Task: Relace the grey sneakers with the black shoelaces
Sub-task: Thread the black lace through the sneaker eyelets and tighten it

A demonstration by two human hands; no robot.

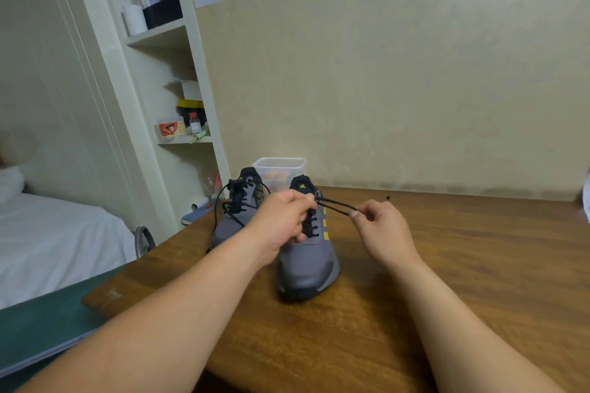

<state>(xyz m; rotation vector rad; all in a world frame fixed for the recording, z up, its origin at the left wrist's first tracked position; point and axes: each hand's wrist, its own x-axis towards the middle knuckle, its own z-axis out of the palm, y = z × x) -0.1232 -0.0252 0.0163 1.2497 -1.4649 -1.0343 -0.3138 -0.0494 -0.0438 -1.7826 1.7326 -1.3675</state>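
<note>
Two grey sneakers stand side by side on the wooden table, toes toward me. The near sneaker (311, 262) has yellow stripes and black laces through its eyelets. My left hand (281, 222) rests over its lacing and pinches the black shoelace (335, 205) near the top eyelets. My right hand (383, 230) pinches the same lace further right, and two strands run taut between my hands. The far sneaker (238, 214) on the left is laced in black, with loose lace ends hanging down its left side.
A clear plastic tub (280, 169) stands behind the sneakers against the wall. A small dark bead-like object (388, 197) lies on the table (463, 265) to the right. A green board (41, 325) lies at the left edge; shelves (178, 105) and a bed (57, 239) are beyond.
</note>
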